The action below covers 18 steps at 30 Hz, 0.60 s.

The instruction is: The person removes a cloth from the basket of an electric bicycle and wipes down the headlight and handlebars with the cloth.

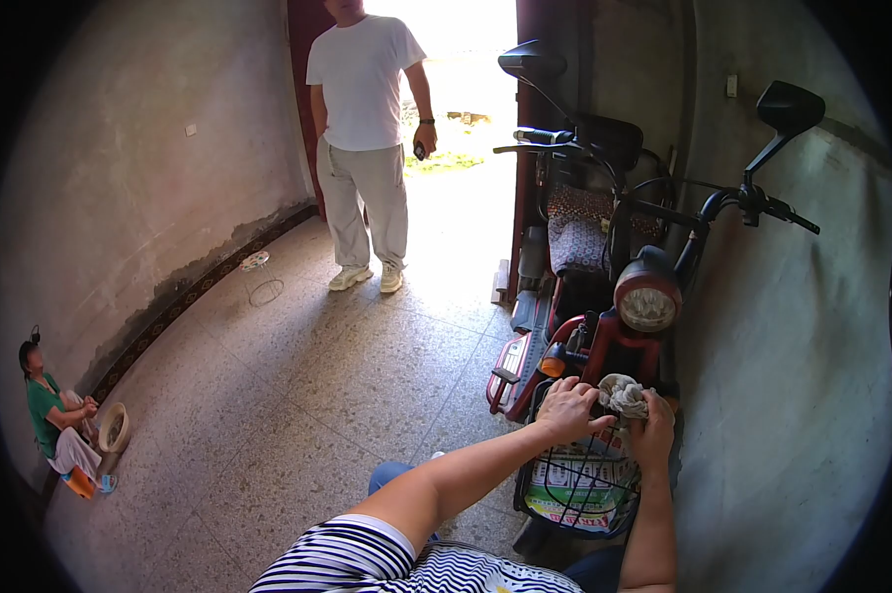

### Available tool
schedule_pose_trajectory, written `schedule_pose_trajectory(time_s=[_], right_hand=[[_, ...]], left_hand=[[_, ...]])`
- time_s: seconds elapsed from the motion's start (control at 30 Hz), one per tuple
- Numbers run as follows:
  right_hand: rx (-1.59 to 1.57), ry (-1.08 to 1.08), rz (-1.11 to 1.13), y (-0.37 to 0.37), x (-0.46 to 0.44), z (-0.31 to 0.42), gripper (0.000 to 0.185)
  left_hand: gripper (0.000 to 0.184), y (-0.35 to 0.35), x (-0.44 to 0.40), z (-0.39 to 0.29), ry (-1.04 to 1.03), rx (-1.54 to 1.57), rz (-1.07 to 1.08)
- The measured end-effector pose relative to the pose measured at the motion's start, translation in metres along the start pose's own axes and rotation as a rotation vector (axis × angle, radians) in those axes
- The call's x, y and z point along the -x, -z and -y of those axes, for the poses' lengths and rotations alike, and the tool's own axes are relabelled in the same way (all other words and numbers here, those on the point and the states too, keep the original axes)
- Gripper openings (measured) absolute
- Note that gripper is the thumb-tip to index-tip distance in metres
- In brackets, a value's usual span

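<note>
Far left: a seated person (50, 410) beside a basin (116, 427), hands together near its rim. Left of centre: a standing person (359, 89) in a white top near the bright doorway, well apart from the work.

Right of centre: wearer's left hand (568, 410) over the rear of the wire basket (521, 489), fingers partly spread, thumb apart; nothing seen in its grasp. Contact with the rim cannot be told. Printed paper (569, 491) lies in the basket. Next, a crumpled pale cloth (624, 393) sits between the hands, at the basket's upper rear edge, below the headlamp (649, 301) of the electric bike (629, 358). Right hand (653, 430) has fingers curled on the cloth's right side, gripping it.

Progress (judged): cloth in hand and at the bike, so handling looks under way, unfinished. Which surfaces it has covered, and how much remains, cannot be told.
</note>
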State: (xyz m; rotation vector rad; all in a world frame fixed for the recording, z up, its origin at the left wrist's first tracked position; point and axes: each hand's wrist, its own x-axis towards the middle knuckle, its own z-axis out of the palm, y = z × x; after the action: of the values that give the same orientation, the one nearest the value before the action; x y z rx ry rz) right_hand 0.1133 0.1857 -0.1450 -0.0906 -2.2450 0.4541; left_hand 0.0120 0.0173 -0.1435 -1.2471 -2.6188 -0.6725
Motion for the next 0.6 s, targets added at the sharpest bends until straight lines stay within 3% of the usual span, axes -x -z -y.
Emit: schedule_pose_trajectory(time_s=[0.6], right_hand=[[-0.019, 0.011, -0.01, 0.0007, -0.0009, 0.0017, 0.035]], left_hand=[[0.07, 0.0017, 0.0002, -0.0015, 0.009, -0.009, 0.015]])
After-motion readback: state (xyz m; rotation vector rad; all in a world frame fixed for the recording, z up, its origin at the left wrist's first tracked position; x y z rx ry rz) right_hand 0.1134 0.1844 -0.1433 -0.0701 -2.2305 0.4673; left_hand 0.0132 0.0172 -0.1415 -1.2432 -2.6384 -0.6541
